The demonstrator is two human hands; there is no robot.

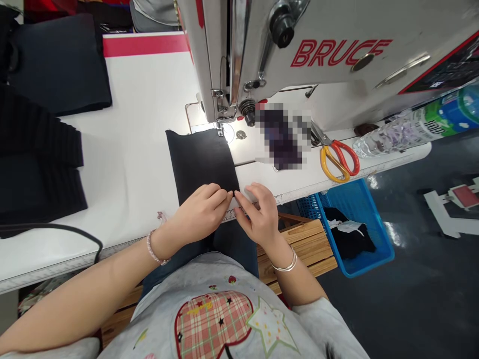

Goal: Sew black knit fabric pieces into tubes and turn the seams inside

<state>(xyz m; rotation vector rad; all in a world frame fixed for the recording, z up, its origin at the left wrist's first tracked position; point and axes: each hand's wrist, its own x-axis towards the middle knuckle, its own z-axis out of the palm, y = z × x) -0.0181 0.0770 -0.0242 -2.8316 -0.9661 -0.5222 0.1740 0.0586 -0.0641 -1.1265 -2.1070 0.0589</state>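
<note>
A black cloth piece lies on the white sewing table, its far edge at the presser foot of the sewing machine. My left hand rests on the cloth's near end, thumb and forefinger pinching its right near corner. Close beside it, my right hand has its thumb and forefinger at the same corner, fingertips nearly touching those of my left hand. Whether the right fingertips grip the cloth is too small to tell.
Stacked black cloth pieces fill the table's left side. Orange and yellow-handled scissors and a plastic bottle lie at the right. Below the table edge are a blue basket and a wooden bench. A black cable crosses the left.
</note>
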